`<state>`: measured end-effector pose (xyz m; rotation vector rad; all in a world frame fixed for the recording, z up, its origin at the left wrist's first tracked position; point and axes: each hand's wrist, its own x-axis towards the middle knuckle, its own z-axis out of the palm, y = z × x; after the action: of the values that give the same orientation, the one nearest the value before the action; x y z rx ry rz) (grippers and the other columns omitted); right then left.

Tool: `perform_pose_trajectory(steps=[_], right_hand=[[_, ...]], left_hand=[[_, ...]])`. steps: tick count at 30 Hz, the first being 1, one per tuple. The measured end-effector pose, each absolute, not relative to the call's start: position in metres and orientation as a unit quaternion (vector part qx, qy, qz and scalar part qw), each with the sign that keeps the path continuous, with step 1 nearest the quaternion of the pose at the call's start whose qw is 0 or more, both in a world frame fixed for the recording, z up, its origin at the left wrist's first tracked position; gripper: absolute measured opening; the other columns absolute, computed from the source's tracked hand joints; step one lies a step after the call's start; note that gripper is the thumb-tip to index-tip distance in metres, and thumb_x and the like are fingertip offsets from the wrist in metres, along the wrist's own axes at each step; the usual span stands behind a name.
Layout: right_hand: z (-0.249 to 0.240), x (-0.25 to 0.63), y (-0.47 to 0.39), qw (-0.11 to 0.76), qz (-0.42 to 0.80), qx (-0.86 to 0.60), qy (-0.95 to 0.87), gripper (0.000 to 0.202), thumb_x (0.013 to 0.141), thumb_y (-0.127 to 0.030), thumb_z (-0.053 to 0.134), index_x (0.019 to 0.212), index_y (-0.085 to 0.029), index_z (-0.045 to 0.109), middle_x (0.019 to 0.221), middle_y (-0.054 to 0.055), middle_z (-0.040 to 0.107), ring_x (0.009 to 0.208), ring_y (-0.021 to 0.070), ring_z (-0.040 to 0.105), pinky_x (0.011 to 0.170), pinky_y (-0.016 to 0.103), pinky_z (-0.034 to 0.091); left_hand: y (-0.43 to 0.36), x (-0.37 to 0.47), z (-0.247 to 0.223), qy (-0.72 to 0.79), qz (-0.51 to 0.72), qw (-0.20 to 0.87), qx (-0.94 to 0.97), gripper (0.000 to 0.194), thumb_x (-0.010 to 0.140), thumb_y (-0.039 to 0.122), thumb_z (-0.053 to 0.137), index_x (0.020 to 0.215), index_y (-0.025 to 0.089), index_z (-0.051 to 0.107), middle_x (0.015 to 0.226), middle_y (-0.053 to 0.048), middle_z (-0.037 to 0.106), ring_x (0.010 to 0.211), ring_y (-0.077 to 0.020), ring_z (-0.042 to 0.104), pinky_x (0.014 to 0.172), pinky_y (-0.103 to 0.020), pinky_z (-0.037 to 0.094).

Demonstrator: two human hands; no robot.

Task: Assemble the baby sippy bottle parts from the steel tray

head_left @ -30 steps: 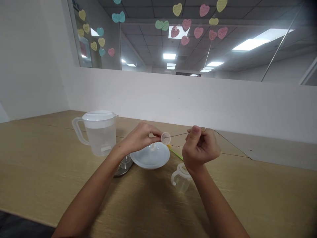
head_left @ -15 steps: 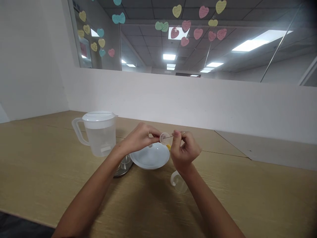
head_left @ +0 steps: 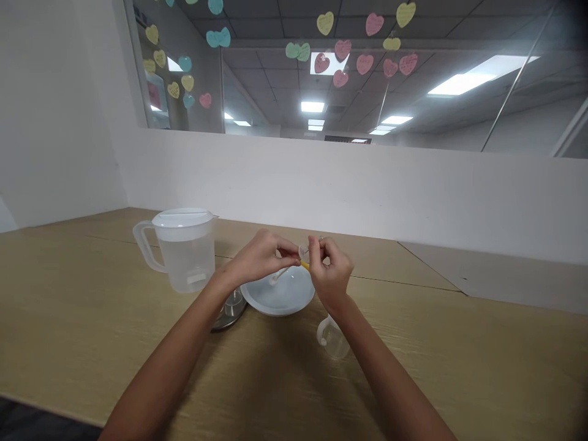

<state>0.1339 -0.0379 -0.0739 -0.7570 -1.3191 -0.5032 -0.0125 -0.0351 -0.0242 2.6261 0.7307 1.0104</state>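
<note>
My left hand [head_left: 261, 257] pinches a small clear round plastic piece [head_left: 302, 252] above a white bowl [head_left: 278, 293]. My right hand [head_left: 329, 271] is closed on a thin wire brush, almost touching the clear piece, so the wire is nearly hidden. A thin white stem [head_left: 280, 275] hangs from the piece toward the bowl. A yellow tip [head_left: 305, 265] shows between my hands. A small clear handled cup [head_left: 332, 340] stands on the table under my right wrist.
A clear plastic pitcher [head_left: 184, 250] with a lid and water stands at the left. A metal dish with a small glass item [head_left: 229, 309] lies beside the bowl. The wooden table [head_left: 92, 318] ends at a white wall.
My right hand has moved left, pushing the thin wire into the clear piece until the hands nearly meet. My left hand stayed in place.
</note>
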Motion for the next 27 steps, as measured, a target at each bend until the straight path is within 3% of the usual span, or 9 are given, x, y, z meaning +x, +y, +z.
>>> perform_pose_trajectory(steps=[7, 14, 27], right_hand=[[-0.071, 0.138, -0.036, 0.645, -0.126, -0.409, -0.633, 0.038, 0.082, -0.031, 0.048, 0.049, -0.017, 0.036, 0.046, -0.007, 0.028, 0.043, 0.0054, 0.024, 0.045, 0.020, 0.023], [-0.066, 0.151, -0.028, 0.653, 0.088, -0.441, -0.609, 0.031, 0.077, -0.040, 0.052, 0.059, -0.015, 0.056, 0.047, -0.006, 0.038, 0.045, 0.0073, 0.034, 0.048, 0.021, 0.029], [-0.057, 0.166, -0.026, 0.695, 0.220, -0.430, -0.533, 0.030, 0.071, -0.041, 0.058, 0.058, -0.014, 0.059, 0.039, -0.007, 0.039, 0.033, 0.0062, 0.035, 0.040, 0.022, 0.030]], left_hand=[[-0.021, -0.012, -0.031, 0.279, 0.339, 0.192, 0.878, 0.013, 0.071, 0.020, 0.060, 0.076, 0.014, 0.071, 0.071, -0.001, 0.069, 0.070, -0.0137, 0.060, 0.064, -0.021, 0.045], [-0.009, -0.007, -0.040, 0.277, 0.314, 0.323, 0.848, 0.017, 0.070, 0.024, 0.064, 0.080, 0.012, 0.070, 0.077, -0.005, 0.069, 0.072, -0.0143, 0.060, 0.066, -0.024, 0.048], [-0.010, -0.006, -0.039, 0.281, 0.279, 0.341, 0.853, 0.025, 0.071, 0.027, 0.064, 0.090, 0.011, 0.070, 0.088, -0.008, 0.069, 0.076, -0.0147, 0.060, 0.066, -0.023, 0.048]])
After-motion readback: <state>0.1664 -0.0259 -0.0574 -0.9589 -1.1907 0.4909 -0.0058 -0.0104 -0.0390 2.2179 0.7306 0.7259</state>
